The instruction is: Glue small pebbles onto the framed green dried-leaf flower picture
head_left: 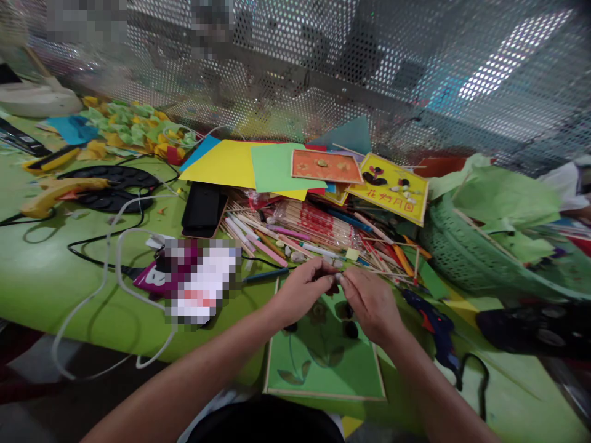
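Observation:
Both my hands meet above the upper part of a green picture panel (pixel 339 375), which is edged with thin wooden strips and decorated with stems, leaves and dark petal-like pieces. My left hand (pixel 310 284) has thumb and index finger pinched together. My right hand (pixel 369 301) pinches at the same spot, its fingertips touching or almost touching the left ones. Something small and pale seems to be between the fingertips, too small to name. Dark round pieces (pixel 351 330) lie on the panel by my right wrist. Parts of the panel are hidden under my hands.
Wooden sticks and markers (pixel 272 246) are heaped behind my hands. A blue glue gun (pixel 431 323) and a green basket (pixel 462 246) stand right. Left are a phone (pixel 196 295), a white cable (pixel 87 301) and a yellow glue gun (pixel 60 192). Coloured sheets (pixel 226 163) lie farther back.

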### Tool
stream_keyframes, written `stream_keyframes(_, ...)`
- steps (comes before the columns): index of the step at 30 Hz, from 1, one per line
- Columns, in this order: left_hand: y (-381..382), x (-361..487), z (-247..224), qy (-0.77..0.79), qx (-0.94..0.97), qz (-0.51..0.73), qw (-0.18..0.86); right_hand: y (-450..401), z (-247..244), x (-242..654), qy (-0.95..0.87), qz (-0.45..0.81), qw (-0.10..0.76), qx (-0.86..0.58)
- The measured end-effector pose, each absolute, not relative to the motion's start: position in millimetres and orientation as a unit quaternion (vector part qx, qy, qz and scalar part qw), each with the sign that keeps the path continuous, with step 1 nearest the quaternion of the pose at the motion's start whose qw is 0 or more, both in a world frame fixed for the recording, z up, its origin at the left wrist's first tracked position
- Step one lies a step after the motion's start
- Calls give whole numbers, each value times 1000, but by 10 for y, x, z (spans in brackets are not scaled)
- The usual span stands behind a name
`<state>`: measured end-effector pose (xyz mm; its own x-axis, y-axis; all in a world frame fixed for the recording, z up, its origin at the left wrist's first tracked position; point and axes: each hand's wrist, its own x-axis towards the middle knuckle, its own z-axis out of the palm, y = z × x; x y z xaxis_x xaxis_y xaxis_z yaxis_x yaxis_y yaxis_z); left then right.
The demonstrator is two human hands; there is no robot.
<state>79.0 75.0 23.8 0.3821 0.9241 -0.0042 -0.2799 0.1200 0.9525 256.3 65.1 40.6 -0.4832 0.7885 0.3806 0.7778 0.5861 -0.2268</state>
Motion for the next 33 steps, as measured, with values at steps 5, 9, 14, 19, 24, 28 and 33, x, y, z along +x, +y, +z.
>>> stream_keyframes(5,752,781,252,319,498,438,677,647,442,2570,-853,20,240,-463)
stream_keyframes(9,765,796,184,314,511,442,667,657,436,2553,-856,10,238,-459)
stream_keyframes(14,768,806,145,333,528,443,644,660,404,2543,-862,1,230,-452)
stream_keyframes(19,758,794,177,339,519,439,650,650,420,2536,-851,47,232,-468)
stream_keyframes(24,764,787,216,320,470,442,694,653,469,2547,-825,139,251,-487)
stream_keyframes(28,777,796,259,302,391,451,743,684,480,2609,-794,194,285,-501)
stream_keyframes(33,795,796,253,305,384,457,742,721,480,2635,-795,203,340,-460)
